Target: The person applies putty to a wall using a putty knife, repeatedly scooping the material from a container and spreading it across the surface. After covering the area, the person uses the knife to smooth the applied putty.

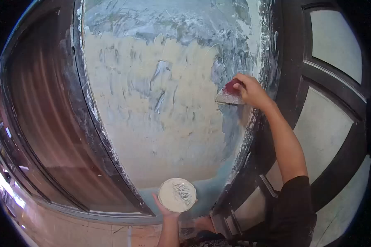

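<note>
My right hand (251, 91) is closed around a putty knife (231, 95) with a dark red upper part and a pale, smeared blade. Its wide edge is at the right side of the wall panel (136, 107), which is coated in cream filler with grey-blue patches showing through. Low in front of me, my left hand (165, 206) holds a round tub (177, 195) from its left and underside. Cream putty fills the tub, with scrape marks on its surface. Most of the left fingers are hidden beneath the tub.
Dark wooden frames with white smears border the panel on both sides. To the left stands a brown wooden door (45, 107), to the right a dark frame with pale panes (336, 41). Tiled floor (82, 230) shows at the bottom left.
</note>
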`<state>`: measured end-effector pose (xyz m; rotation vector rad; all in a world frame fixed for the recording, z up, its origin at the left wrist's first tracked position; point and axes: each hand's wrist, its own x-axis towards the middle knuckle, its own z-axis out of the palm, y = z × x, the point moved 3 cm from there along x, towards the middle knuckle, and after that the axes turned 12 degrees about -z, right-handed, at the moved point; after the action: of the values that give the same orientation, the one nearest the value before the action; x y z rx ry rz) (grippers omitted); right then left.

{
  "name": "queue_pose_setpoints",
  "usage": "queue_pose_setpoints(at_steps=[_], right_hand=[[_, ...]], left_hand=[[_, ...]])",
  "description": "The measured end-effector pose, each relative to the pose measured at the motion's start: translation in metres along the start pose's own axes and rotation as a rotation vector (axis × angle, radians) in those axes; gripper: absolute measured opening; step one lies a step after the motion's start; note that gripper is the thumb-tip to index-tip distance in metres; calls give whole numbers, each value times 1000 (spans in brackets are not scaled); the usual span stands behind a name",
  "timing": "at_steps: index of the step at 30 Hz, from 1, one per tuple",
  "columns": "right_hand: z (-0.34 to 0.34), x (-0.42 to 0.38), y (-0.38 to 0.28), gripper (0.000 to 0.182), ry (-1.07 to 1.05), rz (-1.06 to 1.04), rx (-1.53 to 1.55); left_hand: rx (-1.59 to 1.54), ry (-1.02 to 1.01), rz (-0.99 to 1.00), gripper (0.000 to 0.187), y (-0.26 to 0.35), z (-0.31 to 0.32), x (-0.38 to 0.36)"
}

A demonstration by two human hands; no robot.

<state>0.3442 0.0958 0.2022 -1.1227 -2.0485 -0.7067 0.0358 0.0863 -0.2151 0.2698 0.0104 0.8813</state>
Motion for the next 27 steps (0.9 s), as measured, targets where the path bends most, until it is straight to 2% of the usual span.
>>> queue_pose_setpoints(at_steps=[5,7,9,12,15,17,19,20,23,24,27], right_hand=[[-4,19,11,12,1,-67,-67],[-16,28,13,12,38,61,55],[-22,24,12,12,42,89,62],[-11,10,16,11,-87,-46,46],[6,3,18,10,-36,-176,15],[2,9,17,10,0,-168,49],[-8,22,25,9,52,-112,-20],[-11,26,33,9,83,-68,60],[-22,21,24,10,43,-65,83],[-15,16,29,11,-44,-88,77],[9,-1,21,12,-48,-198,39]], left_hand=[[46,-18,60,103,3,7,-2],[72,-7,104,104,2,10,-3],[-70,-51,131,104,-1,14,-4],[61,-4,181,103,-12,12,-2],[-40,97,189,103,-28,1,-1],[-67,75,177,104,-34,2,-1],[44,-87,134,102,-41,24,-10],[5,32,193,101,-41,2,-6],[23,-9,193,101,-39,23,-13],[23,-9,198,101,-38,19,-12],[-26,89,262,102,-34,8,-11]])
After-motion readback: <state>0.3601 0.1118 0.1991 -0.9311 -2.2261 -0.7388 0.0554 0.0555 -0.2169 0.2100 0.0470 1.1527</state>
